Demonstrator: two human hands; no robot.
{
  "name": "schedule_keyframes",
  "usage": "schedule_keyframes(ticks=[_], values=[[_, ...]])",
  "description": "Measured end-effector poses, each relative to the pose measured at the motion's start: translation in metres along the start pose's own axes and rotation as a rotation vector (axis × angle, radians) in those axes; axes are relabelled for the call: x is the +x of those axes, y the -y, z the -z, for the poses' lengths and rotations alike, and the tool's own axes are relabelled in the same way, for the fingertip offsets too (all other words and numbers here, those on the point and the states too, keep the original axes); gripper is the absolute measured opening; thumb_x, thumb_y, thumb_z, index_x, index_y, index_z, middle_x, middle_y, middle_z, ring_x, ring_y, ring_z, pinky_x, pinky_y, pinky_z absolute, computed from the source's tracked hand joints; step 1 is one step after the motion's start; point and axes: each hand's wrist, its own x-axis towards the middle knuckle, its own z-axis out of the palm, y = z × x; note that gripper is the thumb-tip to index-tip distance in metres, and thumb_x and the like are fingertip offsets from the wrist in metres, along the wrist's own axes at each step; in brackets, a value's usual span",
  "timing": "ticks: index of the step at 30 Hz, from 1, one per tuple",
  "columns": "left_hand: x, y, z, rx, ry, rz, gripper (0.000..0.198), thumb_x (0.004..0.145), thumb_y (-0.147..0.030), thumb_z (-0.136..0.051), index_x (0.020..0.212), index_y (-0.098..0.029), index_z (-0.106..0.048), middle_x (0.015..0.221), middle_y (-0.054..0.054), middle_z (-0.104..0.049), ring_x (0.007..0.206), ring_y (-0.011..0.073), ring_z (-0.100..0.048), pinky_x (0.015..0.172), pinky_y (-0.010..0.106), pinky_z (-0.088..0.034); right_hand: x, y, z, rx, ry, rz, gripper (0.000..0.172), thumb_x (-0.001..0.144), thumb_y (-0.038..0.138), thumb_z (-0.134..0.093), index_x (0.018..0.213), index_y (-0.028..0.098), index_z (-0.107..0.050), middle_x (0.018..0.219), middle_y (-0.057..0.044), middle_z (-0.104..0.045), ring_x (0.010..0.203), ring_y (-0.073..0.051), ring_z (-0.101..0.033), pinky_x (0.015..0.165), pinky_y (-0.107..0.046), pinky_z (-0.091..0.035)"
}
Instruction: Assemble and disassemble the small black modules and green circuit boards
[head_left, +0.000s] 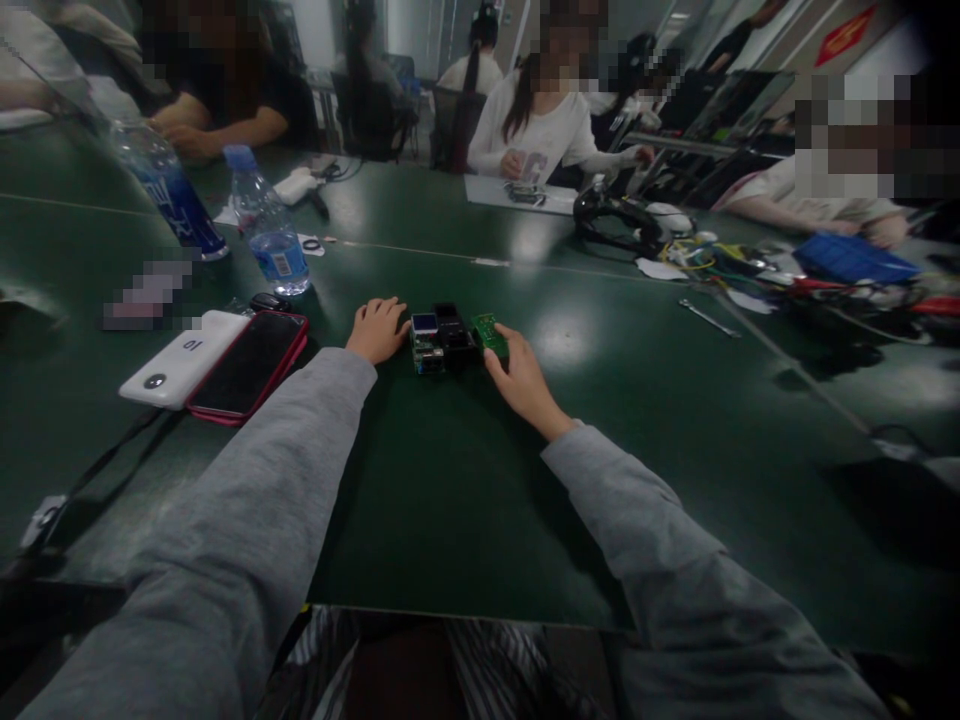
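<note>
My right hand grips a green circuit board between thumb and fingers, just above the table. To its left stands a small electronic assembly with a little screen on top and exposed circuitry in front. A black block-shaped part sits against that assembly's right side. My left hand rests palm down on the table, fingers spread, its fingertips close beside the assembly. Whether those fingertips touch it I cannot tell.
At left lie a white power bank and a red-cased phone, with water bottles behind. A wrench, tangled wires and a blue item are on the right. Several people sit across the green table.
</note>
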Motion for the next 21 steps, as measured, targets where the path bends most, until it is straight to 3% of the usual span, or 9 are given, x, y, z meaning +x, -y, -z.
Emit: schedule_keyframes(ticks=[14, 18, 21], values=[[0.0, 0.001, -0.001, 0.014, 0.004, 0.0, 0.051, 0.097, -0.042, -0.034, 0.141, -0.019, -0.045, 0.151, 0.01, -0.041, 0.138, 0.0297, -0.033, 0.113, 0.052, -0.028, -0.003, -0.001, 0.004, -0.047, -0.01, 0.007, 0.057, 0.086, 0.032, -0.053, 0.14, 0.015, -0.041, 0.131, -0.016, -0.054, 0.12, -0.031, -0.053, 0.102, -0.051, -0.045], [0.001, 0.001, -0.001, 0.017, 0.0, -0.004, 0.051, 0.097, -0.043, -0.033, 0.141, -0.019, -0.045, 0.151, 0.01, -0.041, 0.138, 0.0298, -0.033, 0.113, 0.052, -0.028, -0.01, -0.011, 0.018, -0.062, -0.055, -0.016, 0.056, 0.084, 0.034, -0.056, 0.136, 0.014, -0.047, 0.129, -0.015, -0.057, 0.117, -0.03, -0.055, 0.101, -0.05, -0.046], [0.0, -0.001, 0.0, 0.022, -0.002, 0.005, 0.051, 0.097, -0.043, -0.033, 0.142, -0.021, -0.045, 0.151, 0.01, -0.041, 0.138, 0.0293, -0.033, 0.114, 0.052, -0.027, -0.025, -0.024, 0.041, -0.084, -0.087, -0.105, 0.055, 0.084, 0.043, -0.057, 0.132, 0.016, -0.052, 0.118, -0.015, -0.063, 0.104, -0.031, -0.062, 0.092, -0.051, -0.05]])
